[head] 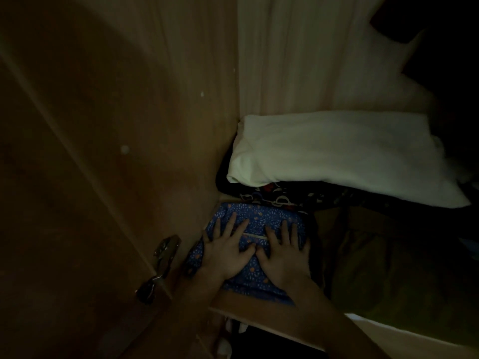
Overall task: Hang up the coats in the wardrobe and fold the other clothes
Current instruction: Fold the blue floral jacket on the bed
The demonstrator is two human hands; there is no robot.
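Note:
A folded blue garment with small white and orange specks [259, 216] lies on a wooden wardrobe shelf [228, 304], against the left wall. My left hand [228, 250] and my right hand [285, 255] rest flat on top of it, side by side, fingers spread and pointing inward. Behind it a folded white cloth [337, 154] sits on a dark patterned garment [280, 195]. To the right lies an olive-green folded garment [383, 268].
The scene is dim. The wardrobe's wooden side wall [129, 125] stands at the left, with a metal door hinge [160, 265] near the shelf's front corner. The pale back panel [311, 60] rises behind the stacks. Dark clothing hangs at the top right [440, 35].

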